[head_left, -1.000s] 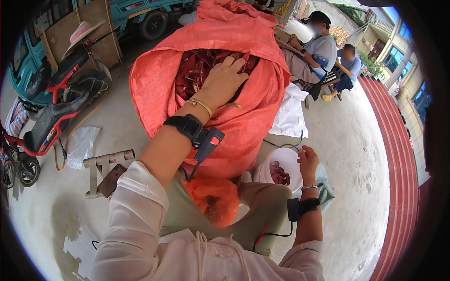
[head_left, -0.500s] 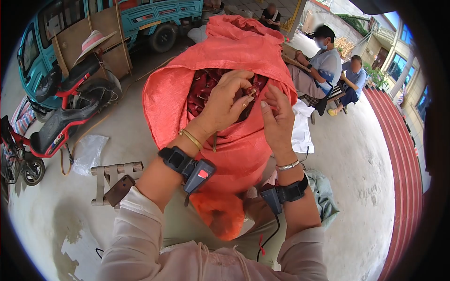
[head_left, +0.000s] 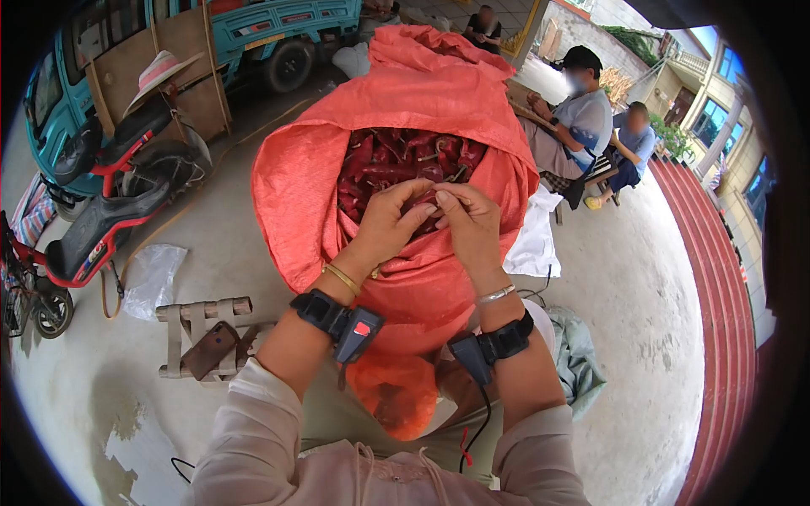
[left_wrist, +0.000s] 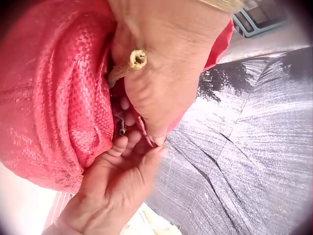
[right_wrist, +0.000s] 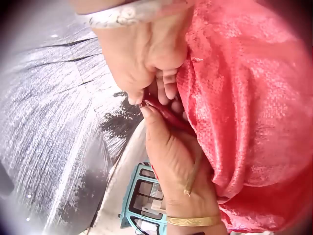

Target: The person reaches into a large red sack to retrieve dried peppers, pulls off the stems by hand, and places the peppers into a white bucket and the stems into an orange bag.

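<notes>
In the head view, both hands meet over the open mouth of a red woven sack (head_left: 321, 101) full of dark red chili peppers (head_left: 396, 156). My left hand (head_left: 388, 223), with a gold bracelet, holds one chili pepper (right_wrist: 168, 115), whose body lies along its fingers in the right wrist view. My right hand (head_left: 474, 232), with a silver bracelet, pinches the end of that pepper, thumb tip close to the left thumb. In the left wrist view, a dry hollow stalk (left_wrist: 120, 73) sticks out beside the left hand. The fingers partly cover the pepper.
An orange plastic bag (head_left: 392, 396) sits between the knees. Behind the right forearm, a white bucket (head_left: 547, 333) is mostly hidden, beside a grey-green cloth (head_left: 578, 358). At left are a folding stool (head_left: 173, 337) with a phone (head_left: 211, 350) and a red scooter (head_left: 93, 236). Two seated people are at right.
The left hand has come up from among the peppers, bringing one along. My right hand has moved from above the white bucket up to the sack mouth and now pinches that chili pepper.
</notes>
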Motion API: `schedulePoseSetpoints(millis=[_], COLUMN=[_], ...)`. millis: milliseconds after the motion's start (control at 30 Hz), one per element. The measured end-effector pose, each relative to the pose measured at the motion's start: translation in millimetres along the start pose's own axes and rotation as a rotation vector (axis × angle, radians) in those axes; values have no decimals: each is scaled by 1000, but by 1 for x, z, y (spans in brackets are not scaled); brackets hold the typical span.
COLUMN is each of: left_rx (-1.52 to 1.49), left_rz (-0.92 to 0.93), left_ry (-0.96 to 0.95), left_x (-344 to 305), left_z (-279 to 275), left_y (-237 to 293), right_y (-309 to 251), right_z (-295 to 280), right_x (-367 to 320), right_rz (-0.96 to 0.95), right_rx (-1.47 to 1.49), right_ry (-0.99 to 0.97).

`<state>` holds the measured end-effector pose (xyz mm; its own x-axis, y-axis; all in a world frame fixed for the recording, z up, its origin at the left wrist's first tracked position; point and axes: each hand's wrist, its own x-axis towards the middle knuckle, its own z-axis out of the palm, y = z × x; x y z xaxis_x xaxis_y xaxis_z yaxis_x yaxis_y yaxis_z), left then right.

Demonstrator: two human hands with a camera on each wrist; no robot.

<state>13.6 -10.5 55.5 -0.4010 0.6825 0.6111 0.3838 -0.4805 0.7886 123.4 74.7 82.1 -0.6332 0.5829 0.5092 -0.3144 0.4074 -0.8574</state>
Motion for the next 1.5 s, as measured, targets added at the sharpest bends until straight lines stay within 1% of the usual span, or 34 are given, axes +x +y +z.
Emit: schedulePoseSetpoints(millis=[167,233,267,367,467,533,567,667,767,867,933,967,1033,1133,1233,1333,1433,1500], left_rx=[-39,-133,-182,-189,-220,-157,-125,-164,-169,-150,-209,-238,-186,-156,-72,-26,-7,-19], left_rz=[-74,-124,-148,-144,-93,-108,-115,-34,-80,-77,-98,-108,-89,-68,-37,19,39,27], left_ry=[-21,-40,-49,-1,11,-7,-16,55,-43,-13,-28,-34,-15,2,9,32,46,48], left_x=[-4,-5,-5,-9,-13,-14,-15,-16,-17,-18,-17,-17,-17,-19,-20,-20,-19,-20], left_z=[-5,-6,-6,-5,-2,-5,-5,-1,-5,-5,-5,-5,-5,-4,-2,1,0,-1], left_y=[1,-8,-11,-14,-15,-17,-18,-17,-22,-27,-25,-24,-24,-22,-25,-26,-25,-25], right_y=[15,13,14,15,6,5,4,2,3,4,2,1,1,1,1,10,18,14], right_z=[-2,-4,-5,-7,-7,-7,-7,-11,-16,-18,-19,-18,-15,-11,-10,-1,2,-2], right_x=[6,6,5,5,0,0,0,-2,0,3,6,6,7,4,5,1,-3,0], right_rz=[115,168,166,155,145,133,142,179,231,262,279,293,321,250,-127,-300,-357,127], right_rx=[128,127,111,63,-5,-73,-75,-58,-36,-74,-76,-91,-122,-217,-620,-759,-713,-357], right_ry=[-60,-65,-87,-150,-186,-193,-201,-231,-271,-306,-328,-318,-300,-274,-336,-218,-119,-170])
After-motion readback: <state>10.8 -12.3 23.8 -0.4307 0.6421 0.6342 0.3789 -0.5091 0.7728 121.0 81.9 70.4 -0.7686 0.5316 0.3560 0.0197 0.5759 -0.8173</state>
